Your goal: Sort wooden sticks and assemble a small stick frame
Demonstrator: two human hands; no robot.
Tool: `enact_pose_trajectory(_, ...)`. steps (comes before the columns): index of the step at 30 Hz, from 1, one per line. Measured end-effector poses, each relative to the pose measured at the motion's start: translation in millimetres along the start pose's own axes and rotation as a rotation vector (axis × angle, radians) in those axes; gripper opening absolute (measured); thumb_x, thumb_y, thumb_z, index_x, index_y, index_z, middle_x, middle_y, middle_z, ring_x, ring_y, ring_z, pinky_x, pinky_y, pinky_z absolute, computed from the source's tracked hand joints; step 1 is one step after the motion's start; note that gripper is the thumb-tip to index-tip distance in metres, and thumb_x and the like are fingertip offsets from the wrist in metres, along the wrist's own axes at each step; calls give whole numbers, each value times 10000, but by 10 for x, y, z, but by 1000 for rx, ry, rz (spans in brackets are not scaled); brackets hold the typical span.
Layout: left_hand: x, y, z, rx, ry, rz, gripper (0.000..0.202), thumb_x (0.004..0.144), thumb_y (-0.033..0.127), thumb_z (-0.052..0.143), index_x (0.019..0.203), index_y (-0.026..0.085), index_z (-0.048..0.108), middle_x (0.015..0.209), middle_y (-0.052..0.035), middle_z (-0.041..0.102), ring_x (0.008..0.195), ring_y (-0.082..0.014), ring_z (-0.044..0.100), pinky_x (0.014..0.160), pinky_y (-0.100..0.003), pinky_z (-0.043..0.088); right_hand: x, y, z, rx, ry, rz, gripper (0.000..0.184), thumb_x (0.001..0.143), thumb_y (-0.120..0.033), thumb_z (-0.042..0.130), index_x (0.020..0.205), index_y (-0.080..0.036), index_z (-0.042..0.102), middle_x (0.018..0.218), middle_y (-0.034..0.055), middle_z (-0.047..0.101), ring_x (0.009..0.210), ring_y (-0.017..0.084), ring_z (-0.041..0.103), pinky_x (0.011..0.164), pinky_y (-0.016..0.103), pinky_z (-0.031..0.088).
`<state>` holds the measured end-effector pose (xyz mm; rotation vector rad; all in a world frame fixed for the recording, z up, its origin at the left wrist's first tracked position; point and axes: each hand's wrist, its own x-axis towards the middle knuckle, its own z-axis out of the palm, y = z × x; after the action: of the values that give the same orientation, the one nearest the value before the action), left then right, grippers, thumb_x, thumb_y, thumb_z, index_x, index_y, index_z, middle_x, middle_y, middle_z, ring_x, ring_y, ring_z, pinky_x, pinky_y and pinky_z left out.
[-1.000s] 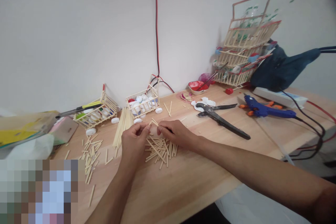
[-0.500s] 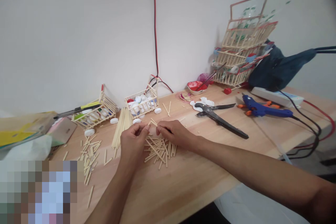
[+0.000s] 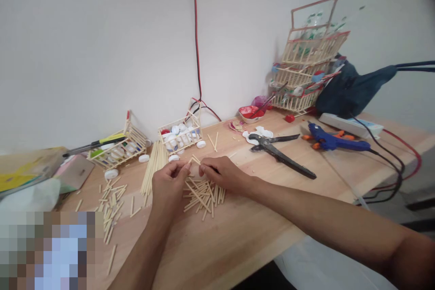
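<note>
My left hand (image 3: pixel 171 181) is closed, thumb and forefinger pinching a short wooden stick (image 3: pixel 190 161) whose tip pokes out. Close beside it, my right hand (image 3: pixel 219 172) pinches short wooden sticks (image 3: pixel 196 159) that stick out past the fingertips; their exact number is hard to make out. Both hands hover over a loose pile of cut wooden sticks (image 3: pixel 204 199) on the wooden table. Behind my left hand lies a bundle of long wooden sticks (image 3: pixel 153 170). A small stick cart (image 3: pixel 180 136) filled with bottle caps stands just beyond the hands.
Another stick cart (image 3: pixel 117 149) with caps stands left, near scattered short sticks (image 3: pixel 112 204). To the right lie black cutters (image 3: pixel 280 154), a blue glue gun (image 3: pixel 336 139) and a power strip (image 3: pixel 350 125). A red paint dish (image 3: pixel 251 113) and stacked stick carts (image 3: pixel 302 72) stand near the wall.
The whole view has shifted slightly, so things sit a little further left. My hands keep nearly the same pinching pose, with the sticks still between the fingers.
</note>
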<state>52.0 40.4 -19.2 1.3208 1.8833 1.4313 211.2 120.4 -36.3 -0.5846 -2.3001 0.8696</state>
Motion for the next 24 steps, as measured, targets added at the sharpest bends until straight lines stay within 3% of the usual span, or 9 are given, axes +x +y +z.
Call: enact_pose_trajectory(24, 0, -9, -5, 6, -5, 8, 270, 734, 395, 657, 805, 147, 734, 686, -16, 679, 645, -155, 580, 608, -251, 426, 4, 7, 0, 0, 2, 4, 247, 924, -153, 436, 767, -143, 627, 711, 0, 606, 677, 103, 537, 656, 206, 347)
